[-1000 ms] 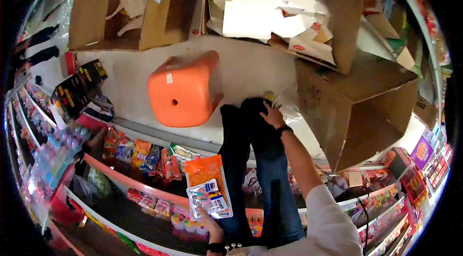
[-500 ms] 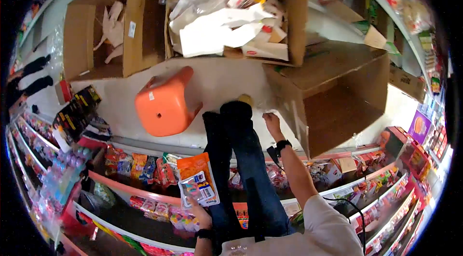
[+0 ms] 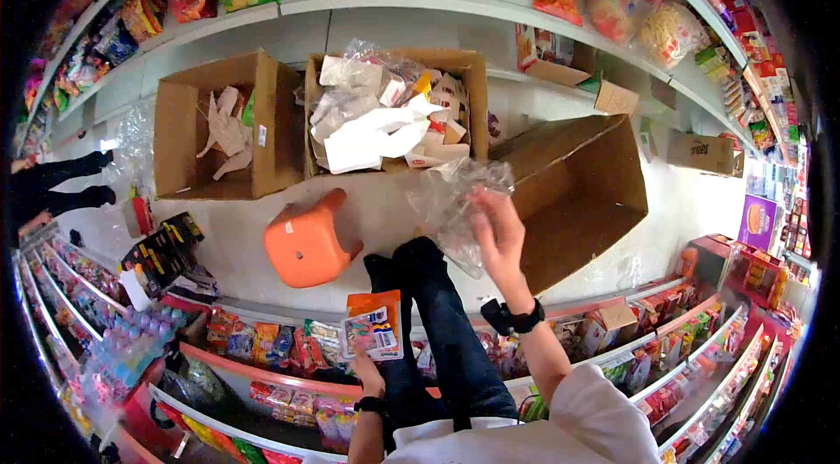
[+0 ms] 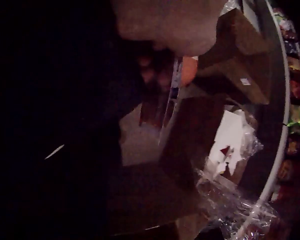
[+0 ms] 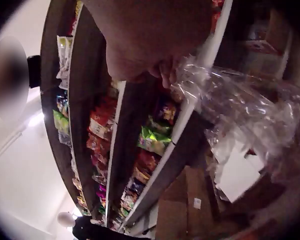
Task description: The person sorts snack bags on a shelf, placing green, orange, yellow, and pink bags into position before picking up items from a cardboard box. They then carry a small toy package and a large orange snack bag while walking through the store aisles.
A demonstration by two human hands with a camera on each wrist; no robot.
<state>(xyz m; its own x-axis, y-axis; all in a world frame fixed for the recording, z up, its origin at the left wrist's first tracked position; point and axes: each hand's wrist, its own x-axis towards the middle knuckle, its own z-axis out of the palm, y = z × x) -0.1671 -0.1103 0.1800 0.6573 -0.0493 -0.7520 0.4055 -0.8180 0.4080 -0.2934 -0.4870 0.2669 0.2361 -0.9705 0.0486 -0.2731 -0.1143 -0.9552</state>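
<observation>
In the head view my right hand pinches a crumpled clear plastic wrap, raised beside the empty tilted carton. The same wrap trails from the fingers of my right hand in the right wrist view. Low in the head view, my left hand holds an orange and white packet over my legs. The left wrist view is dark; my left hand shows at its top, with the packet's edge below it.
A carton full of white scraps and plastic stands ahead, another carton to its left. An orange stool stands on the floor left of my legs. Snack shelves run ahead and behind. Another person's dark-clad legs are at far left.
My right hand has come up from the floor near my foot with the clear wrap in its fingers. The head view has tilted up, showing more shelving. My left hand still holds the packet.
</observation>
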